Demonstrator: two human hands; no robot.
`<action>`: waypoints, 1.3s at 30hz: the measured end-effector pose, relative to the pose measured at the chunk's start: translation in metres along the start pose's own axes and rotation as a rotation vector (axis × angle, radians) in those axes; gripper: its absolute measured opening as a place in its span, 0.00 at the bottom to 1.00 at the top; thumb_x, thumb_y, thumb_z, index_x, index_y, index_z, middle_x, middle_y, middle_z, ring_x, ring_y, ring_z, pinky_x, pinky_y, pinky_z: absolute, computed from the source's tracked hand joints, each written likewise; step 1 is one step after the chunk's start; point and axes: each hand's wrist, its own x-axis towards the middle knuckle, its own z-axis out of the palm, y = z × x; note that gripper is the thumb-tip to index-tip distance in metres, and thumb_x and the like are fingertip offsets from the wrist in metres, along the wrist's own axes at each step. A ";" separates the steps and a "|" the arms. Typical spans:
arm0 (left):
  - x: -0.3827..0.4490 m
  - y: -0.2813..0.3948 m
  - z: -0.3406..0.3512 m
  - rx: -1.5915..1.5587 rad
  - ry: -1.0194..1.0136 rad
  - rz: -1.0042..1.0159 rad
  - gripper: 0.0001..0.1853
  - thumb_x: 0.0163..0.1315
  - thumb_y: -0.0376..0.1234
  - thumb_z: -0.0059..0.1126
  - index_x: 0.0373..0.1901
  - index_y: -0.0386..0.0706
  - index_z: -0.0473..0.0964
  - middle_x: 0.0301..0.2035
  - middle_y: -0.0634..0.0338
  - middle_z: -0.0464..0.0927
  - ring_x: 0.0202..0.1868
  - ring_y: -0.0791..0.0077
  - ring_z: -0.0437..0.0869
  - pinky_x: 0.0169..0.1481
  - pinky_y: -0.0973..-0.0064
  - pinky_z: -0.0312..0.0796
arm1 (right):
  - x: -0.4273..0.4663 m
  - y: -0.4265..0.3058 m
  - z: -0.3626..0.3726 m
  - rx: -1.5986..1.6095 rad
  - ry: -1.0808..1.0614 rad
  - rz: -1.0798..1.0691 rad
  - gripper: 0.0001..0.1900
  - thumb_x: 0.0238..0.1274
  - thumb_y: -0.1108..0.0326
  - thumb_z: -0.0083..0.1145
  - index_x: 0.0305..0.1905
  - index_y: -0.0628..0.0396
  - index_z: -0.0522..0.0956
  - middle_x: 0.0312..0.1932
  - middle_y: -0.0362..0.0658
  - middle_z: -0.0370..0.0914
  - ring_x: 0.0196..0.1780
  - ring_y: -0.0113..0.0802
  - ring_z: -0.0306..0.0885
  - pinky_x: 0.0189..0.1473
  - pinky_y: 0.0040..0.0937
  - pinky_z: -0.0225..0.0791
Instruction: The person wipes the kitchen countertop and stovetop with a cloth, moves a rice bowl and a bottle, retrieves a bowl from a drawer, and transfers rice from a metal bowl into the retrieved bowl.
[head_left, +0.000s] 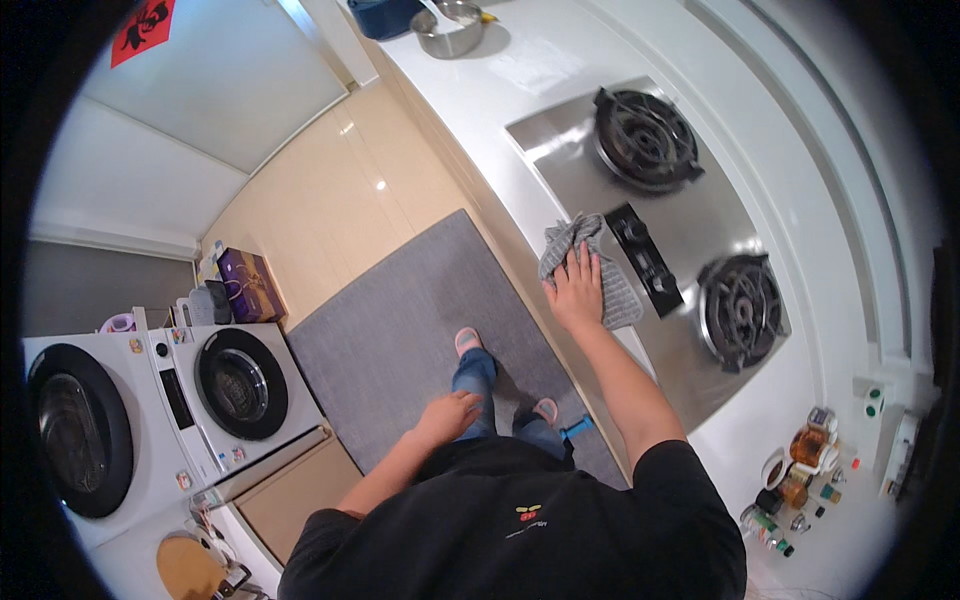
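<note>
My right hand (576, 294) lies flat on a grey ribbed cloth (619, 294), pressing it against the front edge of the steel gas hob (607, 169) and the white counter strip beside it. The cloth is bunched beyond my fingertips and spread out to the right of them. Close by the cloth is the hob's black control panel (643, 259) with its knobs. My left hand (450, 415) hangs in front of my body above the floor mat, with nothing seen in it; its fingers are loosely bent.
Two burners with black pan supports (646, 141) (742, 311) stand on the hob. A metal pot (448, 30) is at the counter's far end, jars and bottles (795, 487) at the near right. A grey mat (420, 322) covers the floor; front-loading machines (240, 382) stand left.
</note>
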 end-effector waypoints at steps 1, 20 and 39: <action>0.004 -0.013 -0.011 -0.024 0.031 0.005 0.15 0.67 0.40 0.52 0.51 0.46 0.76 0.46 0.50 0.80 0.45 0.49 0.82 0.47 0.57 0.75 | 0.024 -0.004 0.008 0.006 0.014 -0.012 0.26 0.63 0.51 0.54 0.58 0.59 0.74 0.70 0.55 0.59 0.77 0.55 0.44 0.76 0.54 0.38; 0.249 -0.071 -0.299 -0.173 0.478 0.209 0.08 0.62 0.31 0.56 0.42 0.41 0.77 0.37 0.53 0.80 0.39 0.53 0.82 0.42 0.62 0.76 | 0.348 -0.034 0.045 0.941 -0.215 0.039 0.17 0.65 0.51 0.55 0.44 0.55 0.79 0.64 0.56 0.68 0.71 0.58 0.56 0.71 0.47 0.52; 0.451 -0.114 -0.488 -1.481 0.374 -0.159 0.30 0.70 0.40 0.54 0.67 0.39 0.56 0.51 0.49 0.72 0.50 0.61 0.80 0.54 0.68 0.76 | 0.465 0.086 0.014 0.308 0.094 0.510 0.15 0.58 0.67 0.59 0.51 0.51 0.80 0.58 0.43 0.73 0.60 0.47 0.68 0.61 0.44 0.62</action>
